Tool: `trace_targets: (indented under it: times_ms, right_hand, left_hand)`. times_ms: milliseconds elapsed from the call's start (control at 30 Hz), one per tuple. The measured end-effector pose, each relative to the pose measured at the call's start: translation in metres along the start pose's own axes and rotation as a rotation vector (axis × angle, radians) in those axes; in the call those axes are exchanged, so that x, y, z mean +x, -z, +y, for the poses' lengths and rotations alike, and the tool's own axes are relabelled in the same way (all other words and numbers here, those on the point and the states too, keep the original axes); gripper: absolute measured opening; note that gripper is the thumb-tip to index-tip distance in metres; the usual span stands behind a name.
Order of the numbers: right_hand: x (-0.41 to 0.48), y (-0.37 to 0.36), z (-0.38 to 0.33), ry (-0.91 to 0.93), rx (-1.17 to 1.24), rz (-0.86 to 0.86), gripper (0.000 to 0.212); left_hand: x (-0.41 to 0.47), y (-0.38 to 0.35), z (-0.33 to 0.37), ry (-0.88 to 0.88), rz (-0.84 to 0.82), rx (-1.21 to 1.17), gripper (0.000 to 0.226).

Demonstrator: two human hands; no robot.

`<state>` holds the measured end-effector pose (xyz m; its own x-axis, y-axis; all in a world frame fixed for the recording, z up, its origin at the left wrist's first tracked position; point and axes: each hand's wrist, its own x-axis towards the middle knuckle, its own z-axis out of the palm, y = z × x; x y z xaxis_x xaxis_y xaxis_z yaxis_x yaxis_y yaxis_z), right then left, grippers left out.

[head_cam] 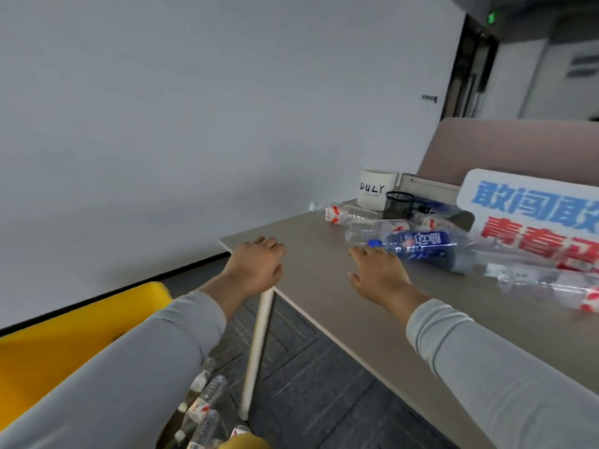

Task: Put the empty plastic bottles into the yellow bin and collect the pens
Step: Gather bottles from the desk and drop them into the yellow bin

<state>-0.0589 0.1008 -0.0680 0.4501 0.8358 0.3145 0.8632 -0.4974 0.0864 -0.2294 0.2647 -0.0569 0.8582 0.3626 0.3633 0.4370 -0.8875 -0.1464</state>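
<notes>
Left hand (256, 268): positioned over the near corner of the table (324, 286), fingers loosely curled, nothing held.

Right hand (379, 277): palm down above the table top, fingers straight and spread, nothing held. The fingertips (364, 252) lie just beside the blue cap of the blue-labelled bottle (428, 249). Motion blur prevents confirming contact.

Blue-labelled bottle: lying on its side on the table, cap pointing towards the right hand. A clear bottle (372, 230) lies directly behind it. A red-labelled bottle (340, 213) lies further back, near the far edge. More clear bottles (551, 283) lie on their sides to the right, in front of the sign.

Yellow bin (64, 335): on the floor at lower left, beside the table leg (256, 351), partly covered by the left sleeve. Several bottles (201, 406) with red-and-white labels are visible inside it.

Black mesh pen holder (398, 204): upright at the back of the table, just beside a white cup (376, 189) marked "DULY". Its contents cannot be made out.

Sign (534, 218): white board with blue and red characters, standing at the right of the table.
</notes>
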Motion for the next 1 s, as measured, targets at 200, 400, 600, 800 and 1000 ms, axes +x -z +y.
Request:
trace_targets:
  times_ms: [200, 400, 600, 800, 1000]
  right_hand:
    - [-0.068, 0.009, 0.093, -0.236, -0.038, 0.017, 0.046]
    - [-0.134, 0.009, 0.156, -0.415, -0.06, 0.032, 0.045]
    - [-0.198, 0.018, 0.21, -0.607, -0.088, 0.051, 0.046]
    - [-0.237, 0.024, 0.251, -0.777, -0.087, 0.028, 0.048]
    - [-0.246, 0.021, 0.279, -0.839, -0.063, 0.05, 0.045]
  left_hand:
    - [0.044, -0.009, 0.099, -0.189, 0.017, -0.068, 0.035]
    - [0.075, -0.022, 0.192, -0.352, 0.059, -0.202, 0.038]
    - [0.096, -0.028, 0.288, -0.432, 0.12, -0.312, 0.046]
    - [0.104, -0.035, 0.361, -0.413, 0.185, -0.386, 0.057]
    - [0.131, -0.043, 0.394, -0.433, 0.234, -0.369, 0.062]
